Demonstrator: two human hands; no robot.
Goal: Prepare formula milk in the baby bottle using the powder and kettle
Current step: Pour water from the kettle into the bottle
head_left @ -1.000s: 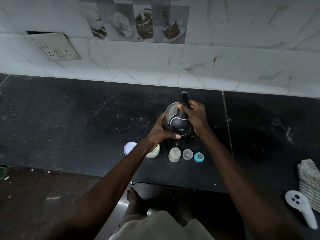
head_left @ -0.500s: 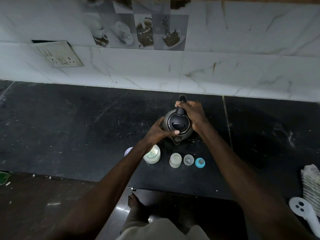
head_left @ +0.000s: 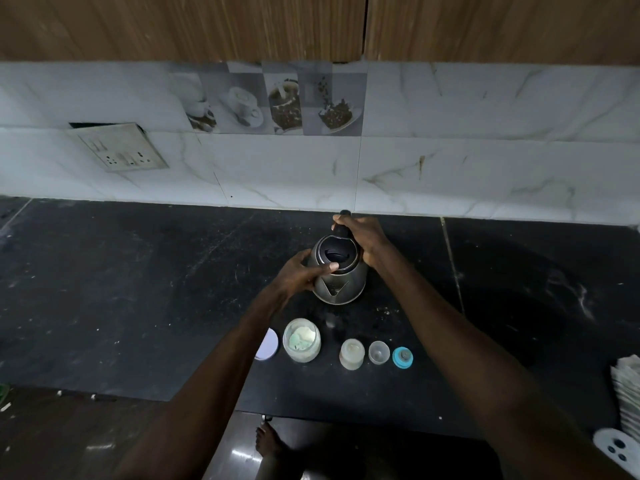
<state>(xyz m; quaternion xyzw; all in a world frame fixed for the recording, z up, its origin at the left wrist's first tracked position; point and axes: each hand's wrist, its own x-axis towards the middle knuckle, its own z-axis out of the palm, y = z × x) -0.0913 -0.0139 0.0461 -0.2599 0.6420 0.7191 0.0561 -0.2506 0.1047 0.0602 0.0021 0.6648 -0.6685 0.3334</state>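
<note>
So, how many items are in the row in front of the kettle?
5, left to right: a pale lid partly behind the left arm, the powder jar, the baby bottle, a clear cap, a blue teat ring. The arm may hide more.

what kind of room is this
Most likely a home kitchen: a dark stone counter beneath wooden cabinets, wall tiles with coffee-cup pictures, and an electric kettle.
</note>
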